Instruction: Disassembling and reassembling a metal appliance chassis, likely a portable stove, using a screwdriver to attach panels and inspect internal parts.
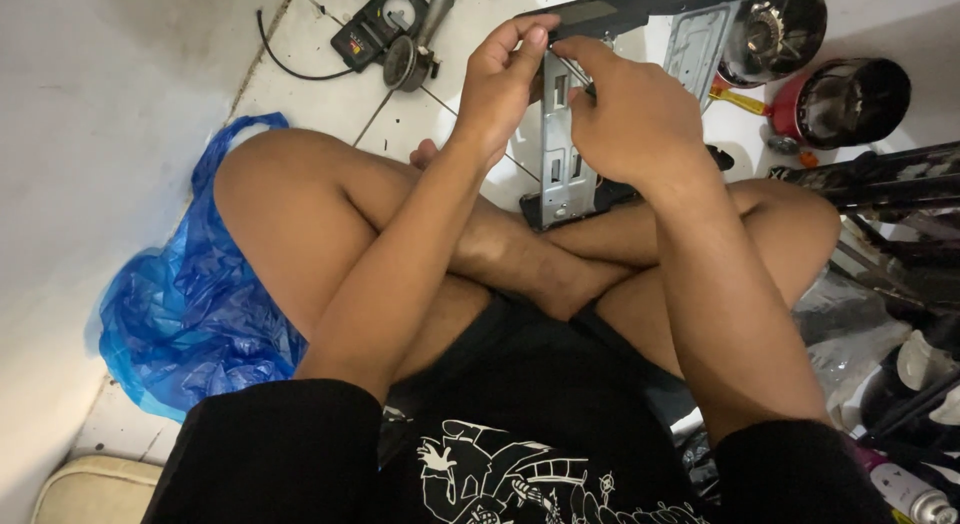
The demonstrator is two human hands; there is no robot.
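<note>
Both hands grip an upright grey metal bracket (560, 149) between them, its long axis running away from the body. The left hand (500, 89) pinches its top edge; the right hand (635, 109) closes around its side, perhaps holding a small tool.

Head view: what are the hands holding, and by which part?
Both the left hand and right hand grip a grey slotted metal bracket at its upper end, one on each side.

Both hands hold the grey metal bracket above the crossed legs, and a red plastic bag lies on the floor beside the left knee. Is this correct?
Not quite: the head view shows the bag is blue, not red. The rest holds: left hand and right hand hold the grey bracket above the crossed legs.
</note>
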